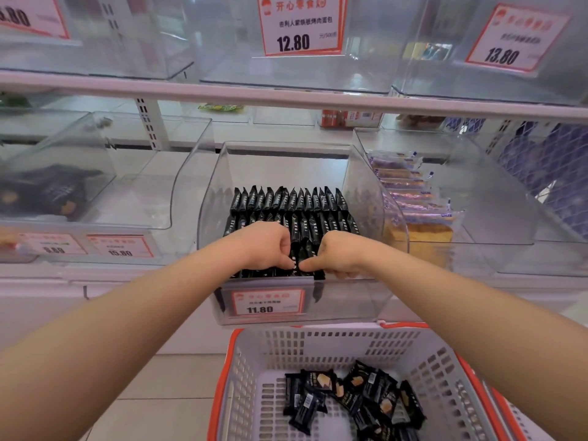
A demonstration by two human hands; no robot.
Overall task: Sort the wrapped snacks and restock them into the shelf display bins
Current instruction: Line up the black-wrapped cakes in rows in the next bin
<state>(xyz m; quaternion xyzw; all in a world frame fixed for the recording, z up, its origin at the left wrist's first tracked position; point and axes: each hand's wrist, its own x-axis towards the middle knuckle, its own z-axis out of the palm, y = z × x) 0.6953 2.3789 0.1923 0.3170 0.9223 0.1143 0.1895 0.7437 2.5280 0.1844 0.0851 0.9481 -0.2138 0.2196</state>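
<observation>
Two bare hands work the front row of a clear display bin [375, 300] on a shop shelf, where black wrapped snacks [288, 200] stand upright in tight rows. The left hand [265, 245] and the right hand [339, 256] meet at the middle of the front row, fingers curled and thumbs nearly touching, each pinching the tops of the black packets there. A price tag reading 11.80 [268, 302] hangs on the bin's front wall. Below, a white basket with an orange rim [229, 361] holds a loose heap of more black packets [356, 399] (some show a pale biscuit picture on the wrapper). The bin to the right holds purple-wrapped cakes [410, 189] lined up on edge, with a yellow sponge slice [423, 237] at the front. The bin to the left holds dark packets [51, 192], blurred behind the plastic. On the shelf above, clear bins carry tags marked 12.80 [300, 25] and 13.80 [517, 38].
</observation>
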